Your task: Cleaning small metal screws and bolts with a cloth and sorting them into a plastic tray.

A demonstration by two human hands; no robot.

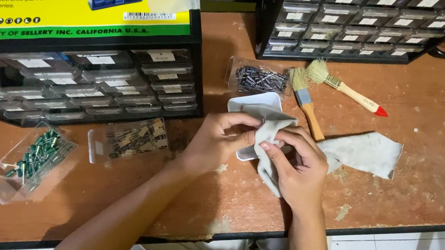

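Cloth (271,127) is pinched by both hands over a white tray (249,103) on the counter (433,92): left hand (220,139) grips tray and cloth, right hand (295,168) presses cloth. Two brushes (310,106) lie just beyond.

Worn, scuffed brown tabletop (427,173) with a dark front edge. Resting on it: two dark small-parts drawer cabinets, one at rear left (93,85) and one at rear centre (354,27); three clear packets of components, green (32,161), tan (132,138) and dark (259,79); two wooden-handled brushes, flat (308,104) and round, red-tipped (351,92); a pale cloth (365,153).
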